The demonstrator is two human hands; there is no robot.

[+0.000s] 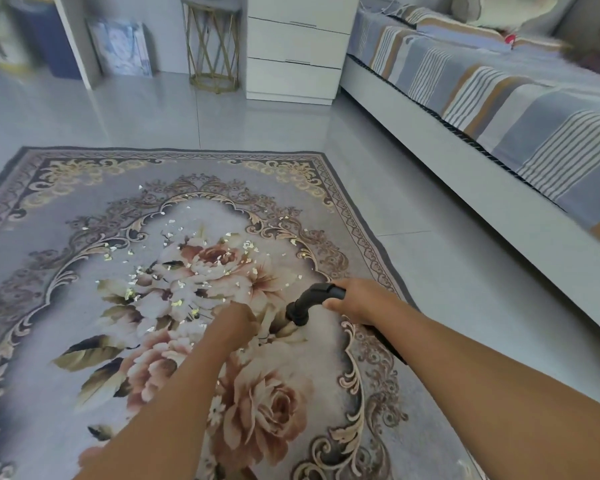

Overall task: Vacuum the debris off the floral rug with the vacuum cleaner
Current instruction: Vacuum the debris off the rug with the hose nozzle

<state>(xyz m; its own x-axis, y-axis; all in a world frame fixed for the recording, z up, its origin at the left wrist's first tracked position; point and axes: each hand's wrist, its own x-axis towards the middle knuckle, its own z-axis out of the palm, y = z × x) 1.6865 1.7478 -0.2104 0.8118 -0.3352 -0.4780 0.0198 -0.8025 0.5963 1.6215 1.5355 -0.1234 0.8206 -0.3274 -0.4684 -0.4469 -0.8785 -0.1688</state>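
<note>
Okay, I'm looking down at a grey tiled floor with the floral rug spread across it. There's a bed with a striped cover along the right, and a white drawer unit and a gold wire stand against the far wall. Shiny debris is scattered over the rug's middle, around the printed roses.

My right hand is wrapped round the black vacuum handle, which sits above the rug's right half, just right of the debris. The handle runs from that hand to the left, then bends down to a ribbed collar that points at the rug. I can't make out anything below the collar. A dark hose trails back under my right wrist.

My left hand is just left of the collar, knuckles up and fingers hidden. I can't tell whether it's holding anything.
</note>
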